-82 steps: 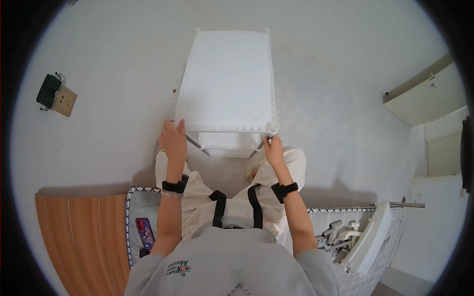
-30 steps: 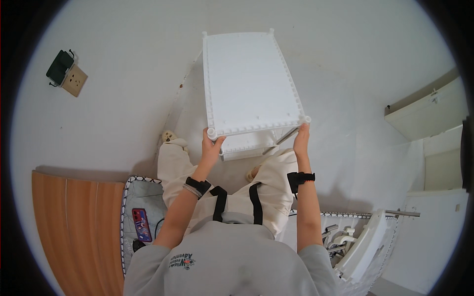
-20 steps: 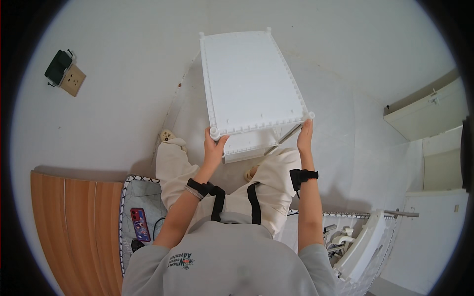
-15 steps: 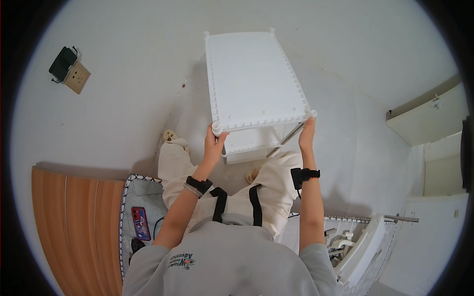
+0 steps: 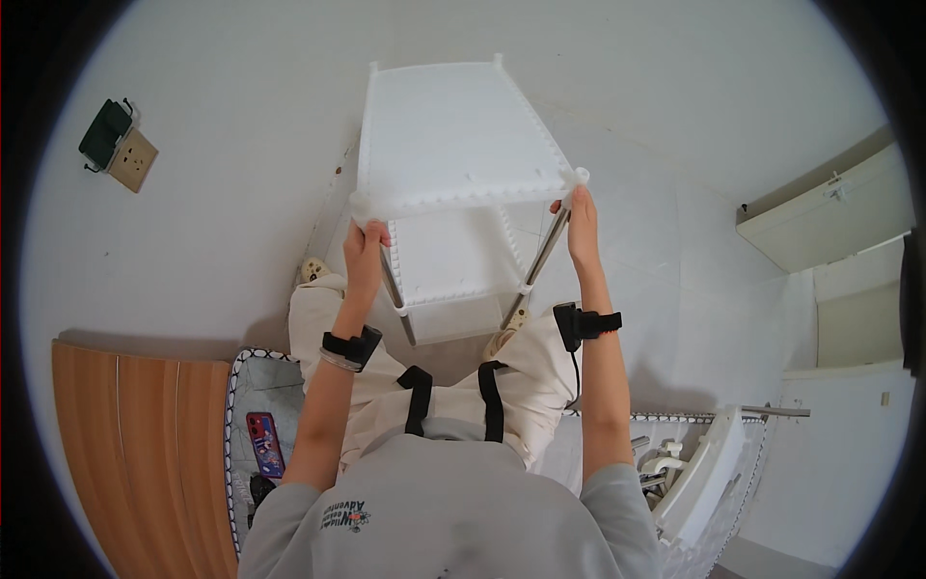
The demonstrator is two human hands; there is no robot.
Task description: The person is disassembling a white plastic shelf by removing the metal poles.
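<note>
**Both hands on a white tiered shelf rack**

So the white tiered shelf rack (image 5: pixel 458 135) is upper centre of the frame. Left hand (image 5: pixel 365 253) is closed round its near-left corner, right hand (image 5: pixel 581 227) round the near-right, by the metal pole (image 5: pixel 548 250). My guess: they're steadying or shifting it, and the next move calls for an even grip so it doesn't twist.

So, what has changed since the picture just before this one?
The metal-poled white plastic rack shifted left in view, its near edge moving up, showing more of its white lower shelf. The left hand and right hand still hold its near corners.
</note>
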